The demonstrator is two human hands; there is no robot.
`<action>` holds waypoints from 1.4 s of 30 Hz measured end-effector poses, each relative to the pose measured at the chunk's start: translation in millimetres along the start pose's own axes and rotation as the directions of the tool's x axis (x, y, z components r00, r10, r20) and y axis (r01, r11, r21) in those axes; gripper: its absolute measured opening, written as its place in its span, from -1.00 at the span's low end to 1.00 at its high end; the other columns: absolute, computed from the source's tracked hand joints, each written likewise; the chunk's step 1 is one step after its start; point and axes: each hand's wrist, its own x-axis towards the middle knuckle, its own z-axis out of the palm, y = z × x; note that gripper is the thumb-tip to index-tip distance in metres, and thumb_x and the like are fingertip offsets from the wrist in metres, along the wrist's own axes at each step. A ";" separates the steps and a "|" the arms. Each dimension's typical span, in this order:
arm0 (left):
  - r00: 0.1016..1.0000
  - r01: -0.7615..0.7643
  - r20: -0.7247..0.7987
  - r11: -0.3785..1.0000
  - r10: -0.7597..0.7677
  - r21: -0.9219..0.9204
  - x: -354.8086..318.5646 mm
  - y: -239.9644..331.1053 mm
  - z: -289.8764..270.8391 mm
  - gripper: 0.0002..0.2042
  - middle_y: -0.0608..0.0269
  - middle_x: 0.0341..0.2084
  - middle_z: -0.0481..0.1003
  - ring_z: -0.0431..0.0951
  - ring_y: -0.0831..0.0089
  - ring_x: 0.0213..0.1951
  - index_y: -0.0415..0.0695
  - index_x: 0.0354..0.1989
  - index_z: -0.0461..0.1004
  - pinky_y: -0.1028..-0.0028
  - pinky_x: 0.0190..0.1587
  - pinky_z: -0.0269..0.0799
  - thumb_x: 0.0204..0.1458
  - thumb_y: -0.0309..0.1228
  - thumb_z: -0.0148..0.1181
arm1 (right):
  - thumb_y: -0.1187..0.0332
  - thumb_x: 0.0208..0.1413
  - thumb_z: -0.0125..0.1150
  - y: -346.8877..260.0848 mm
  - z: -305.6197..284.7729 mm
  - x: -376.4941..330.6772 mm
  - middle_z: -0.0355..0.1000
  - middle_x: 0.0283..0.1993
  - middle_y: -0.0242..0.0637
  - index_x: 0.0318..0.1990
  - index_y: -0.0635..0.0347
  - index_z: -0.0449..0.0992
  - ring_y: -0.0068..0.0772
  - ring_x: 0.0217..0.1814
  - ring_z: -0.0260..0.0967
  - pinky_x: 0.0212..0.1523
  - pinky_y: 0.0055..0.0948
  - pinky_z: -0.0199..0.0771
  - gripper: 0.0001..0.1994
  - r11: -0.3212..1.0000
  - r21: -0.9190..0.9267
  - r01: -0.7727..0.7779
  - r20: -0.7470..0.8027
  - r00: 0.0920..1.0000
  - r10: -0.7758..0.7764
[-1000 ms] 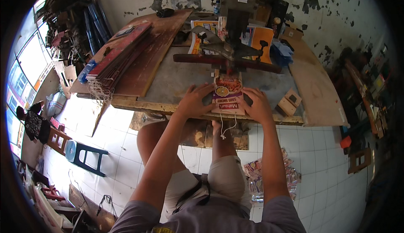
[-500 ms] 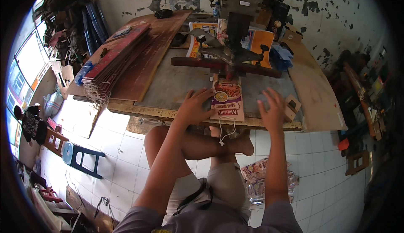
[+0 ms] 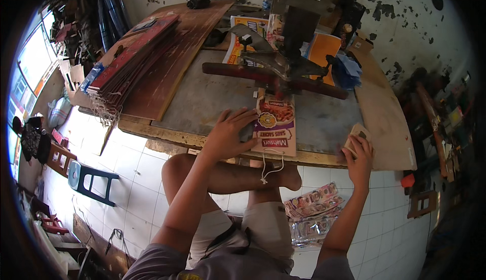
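A printed card (image 3: 276, 123) with orange and purple artwork lies on the grey metal tabletop (image 3: 324, 125). A white string loop (image 3: 268, 171) hangs from its near end over the table edge. Its far end reaches under the dark press (image 3: 281, 72). My left hand (image 3: 228, 136) rests flat at the card's left edge, with fingers stretched and fingertips touching it. At the table's right front, my right hand (image 3: 360, 156) has its fingers closed round a small brown cardboard box (image 3: 358, 132); part of the box is hidden behind them.
A stack of dark red boards (image 3: 134, 57) with strings lies at the left of the table. Blue plastic sheets (image 3: 349, 72) sit behind the press on the right. Printed packaging (image 3: 311, 214) lies on the tiled floor; a blue stool (image 3: 93, 179) stands left.
My right hand has moved right, from open above the tabletop to a grip on the small cardboard box. My left hand stays at the card's edge. The view has shifted slightly.
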 end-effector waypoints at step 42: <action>0.998 0.061 -0.024 0.991 -0.065 -0.116 6.5 10.1 -7.6 -0.32 0.00 0.38 0.50 0.41 0.01 0.45 -0.13 0.40 0.49 0.01 0.55 0.13 0.02 -0.31 0.45 | 0.29 0.24 0.50 109.8 37.7 80.6 0.57 0.02 -0.20 -0.01 0.20 0.76 -0.08 0.14 0.47 0.20 -0.21 0.45 -0.75 0.952 0.279 -0.123 0.104 0.990 0.097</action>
